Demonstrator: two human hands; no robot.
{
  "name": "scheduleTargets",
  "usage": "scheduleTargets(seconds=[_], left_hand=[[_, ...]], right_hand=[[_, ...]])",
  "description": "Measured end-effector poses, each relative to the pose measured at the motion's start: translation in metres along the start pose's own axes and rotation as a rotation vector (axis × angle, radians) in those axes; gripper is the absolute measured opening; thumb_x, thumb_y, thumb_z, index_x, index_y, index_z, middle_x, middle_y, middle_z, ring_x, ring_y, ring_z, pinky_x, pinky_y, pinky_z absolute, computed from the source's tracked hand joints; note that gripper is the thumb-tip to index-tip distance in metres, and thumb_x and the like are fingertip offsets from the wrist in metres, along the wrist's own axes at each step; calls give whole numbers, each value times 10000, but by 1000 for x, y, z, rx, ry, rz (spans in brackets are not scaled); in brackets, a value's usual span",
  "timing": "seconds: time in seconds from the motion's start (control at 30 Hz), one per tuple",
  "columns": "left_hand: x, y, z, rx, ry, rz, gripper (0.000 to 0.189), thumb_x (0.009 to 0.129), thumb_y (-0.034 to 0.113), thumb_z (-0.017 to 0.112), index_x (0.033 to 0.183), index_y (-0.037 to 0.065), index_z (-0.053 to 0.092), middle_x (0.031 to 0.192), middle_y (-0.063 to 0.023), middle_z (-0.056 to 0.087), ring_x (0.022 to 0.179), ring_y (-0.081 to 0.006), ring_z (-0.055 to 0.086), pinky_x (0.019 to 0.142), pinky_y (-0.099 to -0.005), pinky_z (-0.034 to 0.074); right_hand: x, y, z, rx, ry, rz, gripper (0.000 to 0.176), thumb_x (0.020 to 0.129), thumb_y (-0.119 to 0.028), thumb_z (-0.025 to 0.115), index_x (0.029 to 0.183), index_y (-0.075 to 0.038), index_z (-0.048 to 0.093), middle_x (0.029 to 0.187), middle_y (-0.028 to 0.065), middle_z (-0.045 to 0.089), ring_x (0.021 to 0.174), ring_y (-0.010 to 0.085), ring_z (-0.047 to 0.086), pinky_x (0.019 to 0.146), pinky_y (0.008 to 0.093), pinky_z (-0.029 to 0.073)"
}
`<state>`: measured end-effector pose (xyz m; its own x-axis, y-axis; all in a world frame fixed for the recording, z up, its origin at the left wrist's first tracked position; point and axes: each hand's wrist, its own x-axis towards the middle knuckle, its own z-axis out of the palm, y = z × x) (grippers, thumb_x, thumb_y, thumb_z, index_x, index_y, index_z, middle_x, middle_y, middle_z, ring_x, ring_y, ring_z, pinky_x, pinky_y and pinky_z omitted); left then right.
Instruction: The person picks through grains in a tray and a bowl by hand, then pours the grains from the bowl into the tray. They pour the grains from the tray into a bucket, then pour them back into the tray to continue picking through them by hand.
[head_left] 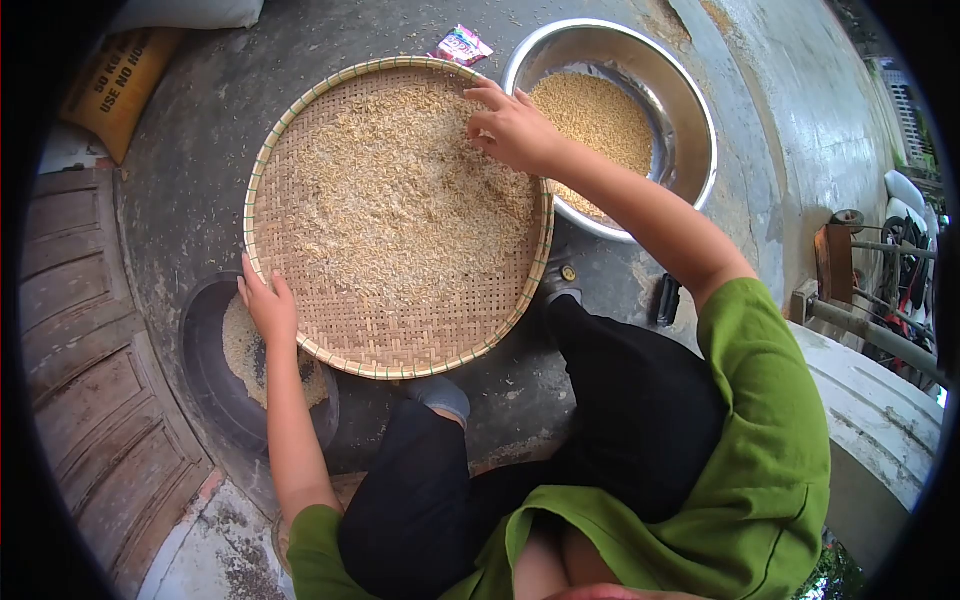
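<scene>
A round woven bamboo tray (400,345) with a light rim lies in front of me, strewn with pale grains and husks (400,190). My left hand (268,305) grips the tray's rim at the lower left, thumb on the inner side. Over the tray's upper right part is my right hand (510,132), its fingers bent and apart above the grains. I see nothing held in it. Beside it, a steel basin (690,130) holds golden grain (600,120).
A dark basin (205,380) with grain sits under the tray's lower left side. A small pink packet (462,45) lies beyond the tray. An orange sack (122,85), wooden door panels (90,330) and a black object (667,300) are around.
</scene>
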<state>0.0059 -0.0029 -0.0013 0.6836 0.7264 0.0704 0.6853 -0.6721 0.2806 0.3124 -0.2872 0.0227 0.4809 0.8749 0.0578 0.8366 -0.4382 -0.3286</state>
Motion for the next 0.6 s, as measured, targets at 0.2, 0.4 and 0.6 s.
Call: scheduleTargets(seconds=[0.2,0.4,0.6], left_hand=[[0,1,-1,-3,-2,-16,559,855,188,457,1349,60,230,1295,-207,387,1251,-408,246,1023,-430,239],[0,2,-2,-8,-5,-22,560,854,189,460,1350,66,230,1292,-213,387,1251,-412,244,1024,-435,237],[0,0,-2,-4,1,-18,561,853,184,458,1351,67,228,1292,-211,388,1249,-412,248,1023,-436,238]], right_hand=[[-20,19,-22,91,152,20,93,763,-153,616,799,-77,577,1219,111,457,1226,312,357,946,419,370],[-53,59,-22,92,87,205,164,740,-168,652,833,-62,568,1120,104,493,1027,299,512,837,351,451],[-36,45,-15,110,223,150,230,751,-152,632,960,-74,578,1153,108,485,1014,277,526,834,358,455]])
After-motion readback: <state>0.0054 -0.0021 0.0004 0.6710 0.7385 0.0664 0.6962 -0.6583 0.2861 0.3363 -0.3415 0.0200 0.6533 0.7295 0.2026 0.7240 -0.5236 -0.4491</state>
